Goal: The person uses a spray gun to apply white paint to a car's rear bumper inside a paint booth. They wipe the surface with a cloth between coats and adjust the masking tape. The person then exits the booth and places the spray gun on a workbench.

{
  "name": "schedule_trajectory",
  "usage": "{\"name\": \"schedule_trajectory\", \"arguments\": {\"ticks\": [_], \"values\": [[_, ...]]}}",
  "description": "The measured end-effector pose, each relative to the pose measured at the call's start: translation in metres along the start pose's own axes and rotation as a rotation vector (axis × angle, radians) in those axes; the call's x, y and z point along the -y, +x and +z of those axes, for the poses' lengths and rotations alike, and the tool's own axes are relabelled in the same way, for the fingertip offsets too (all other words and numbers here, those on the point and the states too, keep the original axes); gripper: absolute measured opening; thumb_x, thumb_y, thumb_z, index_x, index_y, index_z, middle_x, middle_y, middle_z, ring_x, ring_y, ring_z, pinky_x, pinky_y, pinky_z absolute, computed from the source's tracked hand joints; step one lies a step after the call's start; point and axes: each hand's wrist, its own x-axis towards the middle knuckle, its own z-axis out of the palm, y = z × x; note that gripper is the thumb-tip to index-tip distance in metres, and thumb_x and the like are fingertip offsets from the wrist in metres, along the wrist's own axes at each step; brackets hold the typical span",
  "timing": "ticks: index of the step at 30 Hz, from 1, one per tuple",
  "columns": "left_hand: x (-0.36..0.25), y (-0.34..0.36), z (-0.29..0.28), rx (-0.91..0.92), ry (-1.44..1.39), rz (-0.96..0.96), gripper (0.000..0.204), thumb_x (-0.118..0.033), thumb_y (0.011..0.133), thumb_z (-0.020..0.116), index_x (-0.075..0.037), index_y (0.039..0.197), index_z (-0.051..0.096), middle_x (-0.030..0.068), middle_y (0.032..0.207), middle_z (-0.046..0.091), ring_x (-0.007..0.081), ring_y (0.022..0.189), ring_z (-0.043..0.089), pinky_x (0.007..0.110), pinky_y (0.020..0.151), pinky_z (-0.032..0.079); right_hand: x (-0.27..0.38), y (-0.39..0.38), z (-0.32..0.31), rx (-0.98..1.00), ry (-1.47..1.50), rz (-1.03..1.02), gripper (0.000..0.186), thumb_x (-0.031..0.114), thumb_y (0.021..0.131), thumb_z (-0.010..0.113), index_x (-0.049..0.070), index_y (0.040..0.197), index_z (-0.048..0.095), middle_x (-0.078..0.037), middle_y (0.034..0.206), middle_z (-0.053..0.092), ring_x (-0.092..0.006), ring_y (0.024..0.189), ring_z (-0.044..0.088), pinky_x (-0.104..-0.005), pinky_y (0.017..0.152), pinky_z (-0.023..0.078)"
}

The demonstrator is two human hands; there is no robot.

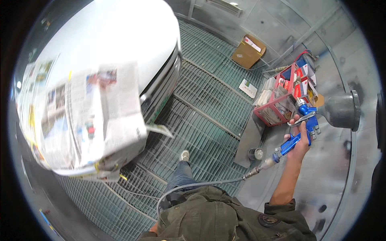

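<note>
My right hand (298, 146) is closed around the handle of a blue spray gun (312, 123), its fingers near the silver trigger. A dark grey paint cup (339, 110) is attached to the gun and points to the right. From the base of the handle a grey air hose (205, 183) runs left across my body. A sliver of skin shows by my sleeve at the lower edge, but my left hand is out of sight. On the left stands a white car body (132, 36), partly covered with taped newspaper sheets (108, 116).
Metal grating (213, 132) forms the floor. Along the right wall stand a red-framed rack (274, 112) of papers and boxes, a cardboard box (248, 52) and a small cup (255, 153). A white sheet (248, 88) lies beside the rack. One newspaper corner (161, 130) sticks out from the car.
</note>
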Motion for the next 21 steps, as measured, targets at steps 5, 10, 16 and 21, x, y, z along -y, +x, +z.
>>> {"name": "schedule_trajectory", "arguments": {"ticks": [5,10,16,21], "values": [[-0.181,0.016,-0.092,-0.071,-0.043,0.075,0.047,-0.051,0.077,0.071,-0.005,0.083,0.072,0.0175,0.083,0.07,0.032,0.081,0.067,0.045,0.067,0.051,-0.02,0.124,0.023,0.16,0.011,-0.006,0.038,0.025,0.101,0.051,0.003,0.133,0.049,-0.011,0.115,0.064,-0.0151,0.096,0.062,-0.0253,0.047,0.054],[-0.352,0.054,-0.129,-0.103,-0.069,0.083,0.045,-0.049,0.077,0.071,-0.005,0.084,0.071,0.0179,0.084,0.07,0.0327,0.082,0.067,0.045,0.068,0.05,-0.061,0.284,0.038,0.194,0.039,0.062,0.037,0.024,0.101,0.05,0.002,0.132,0.05,-0.01,0.113,0.064,-0.0145,0.096,0.062,-0.0252,0.048,0.054],[-0.521,0.066,-0.096,-0.112,-0.165,-0.057,0.044,-0.047,0.077,0.071,-0.004,0.085,0.071,0.0184,0.085,0.07,0.0335,0.083,0.067,0.046,0.068,0.05,-0.126,0.515,0.074,0.288,0.091,0.152,0.037,0.026,0.104,0.045,0.005,0.134,0.048,-0.008,0.119,0.063,-0.0126,0.099,0.061,-0.0239,0.051,0.052],[-0.677,0.041,-0.039,-0.113,-0.375,-0.183,0.043,-0.046,0.078,0.072,-0.003,0.086,0.071,0.0188,0.085,0.07,0.0341,0.084,0.067,0.047,0.069,0.05,-0.148,0.69,0.153,0.493,0.078,0.213,0.041,0.032,0.106,0.038,0.003,0.132,0.049,-0.006,0.11,0.063,-0.0099,0.071,0.061,-0.0191,0.046,0.047]]}}
